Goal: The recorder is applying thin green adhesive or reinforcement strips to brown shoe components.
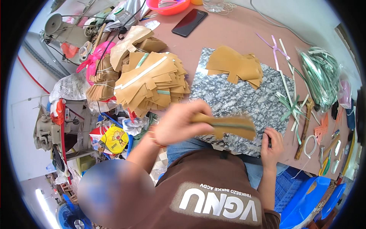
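My left hand grips a tan cut-out piece by its left end, thumb and fingers closed on it. Along this piece runs a dark green strip; motion blurs it slightly. It is held over the near part of a speckled grey stone slab. At the slab's near right edge rests my right hand, fingers loosely bent, thumb apart, nothing visible in it. A small stack of tan cut-outs lies on the slab's far part. To the left, a larger heap of tan pieces carries white and green strips.
A phone and a red bowl sit at the back. On the right are a bundle of green strips, loose strips, a wooden-handled hammer-like tool and several hand tools. A blue crate stands below the table.
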{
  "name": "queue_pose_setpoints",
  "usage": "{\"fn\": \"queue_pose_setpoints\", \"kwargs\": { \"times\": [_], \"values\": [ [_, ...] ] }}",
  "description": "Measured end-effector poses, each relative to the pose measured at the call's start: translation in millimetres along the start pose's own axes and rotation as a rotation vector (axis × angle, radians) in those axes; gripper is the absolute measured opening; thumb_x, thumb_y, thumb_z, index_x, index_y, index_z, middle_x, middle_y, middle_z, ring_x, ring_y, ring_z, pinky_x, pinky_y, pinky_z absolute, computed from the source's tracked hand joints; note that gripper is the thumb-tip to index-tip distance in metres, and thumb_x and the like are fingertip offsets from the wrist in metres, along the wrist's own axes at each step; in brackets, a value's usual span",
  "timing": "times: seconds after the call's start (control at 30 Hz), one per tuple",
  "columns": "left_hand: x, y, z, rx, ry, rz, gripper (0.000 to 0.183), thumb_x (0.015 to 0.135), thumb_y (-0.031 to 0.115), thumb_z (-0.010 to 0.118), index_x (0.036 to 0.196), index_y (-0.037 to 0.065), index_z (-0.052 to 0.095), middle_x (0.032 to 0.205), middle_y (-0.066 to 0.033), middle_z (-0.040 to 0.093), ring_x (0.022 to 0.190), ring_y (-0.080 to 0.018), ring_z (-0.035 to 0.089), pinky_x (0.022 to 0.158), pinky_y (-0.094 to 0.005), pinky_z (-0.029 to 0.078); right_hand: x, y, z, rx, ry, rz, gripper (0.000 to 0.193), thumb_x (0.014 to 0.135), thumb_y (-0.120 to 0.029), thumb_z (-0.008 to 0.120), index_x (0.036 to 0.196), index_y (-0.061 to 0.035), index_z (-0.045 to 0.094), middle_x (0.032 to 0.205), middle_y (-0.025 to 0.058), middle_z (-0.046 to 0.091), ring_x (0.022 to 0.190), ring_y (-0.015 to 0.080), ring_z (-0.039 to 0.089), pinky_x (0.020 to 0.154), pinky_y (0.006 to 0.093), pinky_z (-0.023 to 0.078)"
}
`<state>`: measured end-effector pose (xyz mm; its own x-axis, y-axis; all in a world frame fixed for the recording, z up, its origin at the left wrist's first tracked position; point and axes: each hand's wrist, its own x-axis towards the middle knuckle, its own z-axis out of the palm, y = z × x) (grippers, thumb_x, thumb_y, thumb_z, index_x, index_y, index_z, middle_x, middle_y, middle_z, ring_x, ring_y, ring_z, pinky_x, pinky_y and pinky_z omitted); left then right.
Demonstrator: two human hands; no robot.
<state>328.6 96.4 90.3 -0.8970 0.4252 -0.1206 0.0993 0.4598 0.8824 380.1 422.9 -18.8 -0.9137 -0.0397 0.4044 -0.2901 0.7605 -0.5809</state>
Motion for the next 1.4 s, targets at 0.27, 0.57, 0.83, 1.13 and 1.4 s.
{"fn": "queue_pose_setpoints", "kwargs": {
  "times": [0.27, 0.57, 0.83, 1.13, 1.4],
  "values": [
    [-23, -59, -132, 1.325, 0.828, 0.032, 0.055, 0.078, 0.007, 0.078, 0.128, 0.003, 0.056, 0.114, -0.0102, 0.066, 0.107, -0.0254, 0.063, 0.092, -0.0352, 0.049, 10, -8, -4, 0.008, 0.004, 0.047, 0.013, 0.082, 0.001, 0.068, 0.095, -0.0016, 0.068, 0.099, 0.0128, 0.070, 0.090, 0.0287, 0.065, 0.080, 0.0365, 0.051],
    [138, -41, 23, 0.707, 0.331, 0.569, 0.028, 0.080, 0.007, 0.074, 0.107, 0.003, 0.068, 0.109, -0.0119, 0.068, 0.108, -0.0334, 0.061, 0.093, -0.0433, 0.048, 82, -137, -47, 0.773, -0.237, -0.696, 0.019, 0.084, -0.009, 0.064, 0.101, -0.0107, 0.072, 0.101, 0.0076, 0.071, 0.076, 0.0182, 0.066, 0.068, 0.0295, 0.049],
    [201, -48, 55, 0.796, 0.332, 0.351, 0.025, 0.079, 0.016, 0.075, 0.100, 0.006, 0.069, 0.105, -0.0096, 0.067, 0.104, -0.0297, 0.060, 0.089, -0.0418, 0.047, 83, -180, -58, 0.910, 0.330, -0.489, 0.004, 0.074, -0.004, 0.074, 0.076, -0.0015, 0.073, 0.071, 0.0044, 0.064, 0.054, 0.0106, 0.056, 0.047, 0.0238, 0.042],
    [192, -43, 57, 0.749, 0.376, 0.357, 0.029, 0.075, 0.022, 0.080, 0.097, 0.008, 0.068, 0.094, -0.0072, 0.064, 0.097, -0.0302, 0.060, 0.086, -0.0432, 0.043, 109, -31, 19, -0.028, -0.020, -0.205, 0.042, 0.079, -0.031, 0.076, 0.110, -0.0043, 0.067, 0.111, 0.0084, 0.066, 0.100, 0.0266, 0.062, 0.085, 0.0417, 0.048],
    [188, -39, 53, 0.847, 0.476, 0.419, 0.027, 0.073, 0.023, 0.082, 0.092, 0.014, 0.065, 0.089, -0.0006, 0.062, 0.091, -0.0239, 0.059, 0.084, -0.0395, 0.038, 95, -9, 65, -0.193, -0.081, -0.151, 0.055, 0.078, -0.036, 0.076, 0.120, -0.0029, 0.064, 0.124, 0.0072, 0.062, 0.118, 0.0234, 0.054, 0.099, 0.0417, 0.039]
  ]
}}
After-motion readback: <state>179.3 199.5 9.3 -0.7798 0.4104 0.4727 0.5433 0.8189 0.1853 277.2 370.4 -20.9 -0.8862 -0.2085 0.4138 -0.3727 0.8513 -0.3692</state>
